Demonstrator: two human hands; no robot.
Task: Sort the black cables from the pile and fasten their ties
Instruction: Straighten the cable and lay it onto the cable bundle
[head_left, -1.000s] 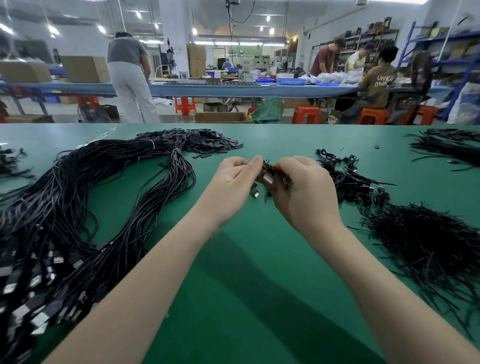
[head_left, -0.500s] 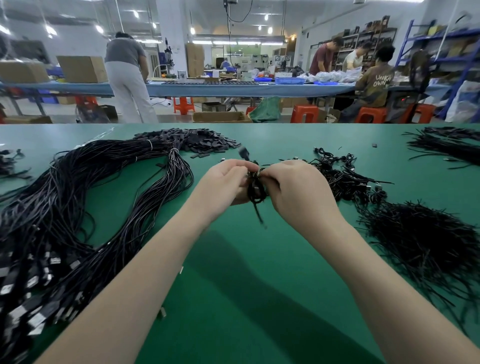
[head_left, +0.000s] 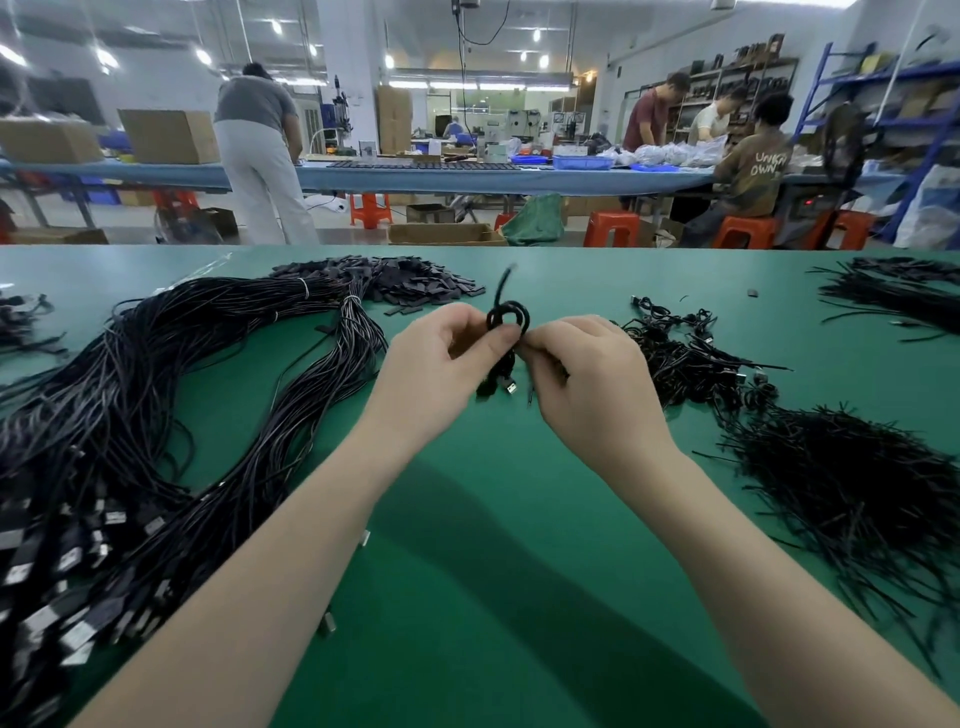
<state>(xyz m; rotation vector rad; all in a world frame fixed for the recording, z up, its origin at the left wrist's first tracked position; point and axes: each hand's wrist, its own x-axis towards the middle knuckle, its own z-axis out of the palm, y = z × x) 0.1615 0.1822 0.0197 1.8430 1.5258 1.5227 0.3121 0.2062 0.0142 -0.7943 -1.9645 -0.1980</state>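
Since the earlier frame, both hands have risen slightly and the coil (head_left: 508, 318) now stands above the knuckles, its loop upright, with a tie (head_left: 503, 283) tail sticking up from it, blurred. The connector (head_left: 510, 386) now hangs below, between the palms.

Left hand (head_left: 444, 371): fingers curled, pinching the coil's left side. Right hand (head_left: 592, 384): fingers curled round the lower part of the coil and pinching at its waist. Whether the tie is fully twisted shut cannot be told; the crossing point is hidden by the fingertips.

Location: the coil is held clear of the green desk (head_left: 493, 519), between the loose cable pile (head_left: 119, 415) on the left and the finished bundles (head_left: 685, 353) just right of the right hand. A heap of spare ties (head_left: 852, 483) lies nearer, on the right.

Risks, as judged:
- The tie tail stands free. If released before enough turns are made, the coil will likely spring open.
- The grip is narrow, at one point only. A slip of either pinch could let the loops fan out and tangle.
- The hanging connector may snag on the finished bundles when the coil is set down.
- The ties and bundles lie close together; a careless drop could mix them.
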